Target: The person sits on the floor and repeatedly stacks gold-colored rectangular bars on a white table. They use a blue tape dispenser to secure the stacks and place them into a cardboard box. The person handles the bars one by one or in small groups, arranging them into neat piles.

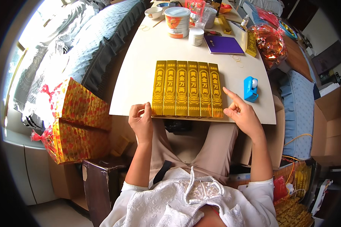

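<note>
Several long gold paper boxes (187, 89) lie side by side in one row at the near edge of the white table (133, 73), their printed faces up. My left hand (141, 120) is at the row's lower left corner, thumb and forefinger close together by the leftmost box; whether they pinch anything I cannot tell. On the other side, my right hand (240, 112) has its forefinger extended and its fingers apart, close beside the rightmost box, holding nothing. A blue tape dispenser (250, 89) stands to the right of that hand.
Farther back are a purple notebook (224, 44), a white jar (196, 36), a large can (177, 22), a bowl (153, 13) and rubber bands (236, 59). Gold-and-red wrapped bundles (82, 122) stand left of the table; an open cardboard box (331, 127) is at the right.
</note>
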Tool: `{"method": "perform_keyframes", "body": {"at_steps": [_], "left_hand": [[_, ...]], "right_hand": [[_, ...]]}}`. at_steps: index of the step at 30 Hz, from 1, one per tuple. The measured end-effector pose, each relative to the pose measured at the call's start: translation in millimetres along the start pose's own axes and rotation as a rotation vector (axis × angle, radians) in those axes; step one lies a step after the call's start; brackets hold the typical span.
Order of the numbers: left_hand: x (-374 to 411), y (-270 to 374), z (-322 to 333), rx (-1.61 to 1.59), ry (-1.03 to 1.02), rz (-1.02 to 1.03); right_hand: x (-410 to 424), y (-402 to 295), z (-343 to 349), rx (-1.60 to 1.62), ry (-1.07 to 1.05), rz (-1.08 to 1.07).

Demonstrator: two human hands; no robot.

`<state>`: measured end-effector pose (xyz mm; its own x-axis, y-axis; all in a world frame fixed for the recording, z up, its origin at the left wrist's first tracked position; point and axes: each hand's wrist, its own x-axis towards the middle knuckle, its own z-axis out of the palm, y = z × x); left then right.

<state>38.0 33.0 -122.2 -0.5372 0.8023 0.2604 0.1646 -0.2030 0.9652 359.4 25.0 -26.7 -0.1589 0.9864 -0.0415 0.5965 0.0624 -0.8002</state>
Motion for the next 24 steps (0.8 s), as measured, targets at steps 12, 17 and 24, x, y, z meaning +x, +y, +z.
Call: {"method": "perform_keyframes", "body": {"at_steps": [12, 17, 24], "left_hand": [[-3, -18, 5, 0.034, -0.034, -0.019], [-3, -28, 4, 0.126, -0.046, 0.061], [-1, -21, 6, 0.224, -0.067, 0.154]], "right_hand": [[36, 38, 20, 0.042, 0.022, 0.081], [36, 42, 26, 0.026, 0.027, 0.125], [35, 42, 30, -0.053, 0.038, 0.159]]}}
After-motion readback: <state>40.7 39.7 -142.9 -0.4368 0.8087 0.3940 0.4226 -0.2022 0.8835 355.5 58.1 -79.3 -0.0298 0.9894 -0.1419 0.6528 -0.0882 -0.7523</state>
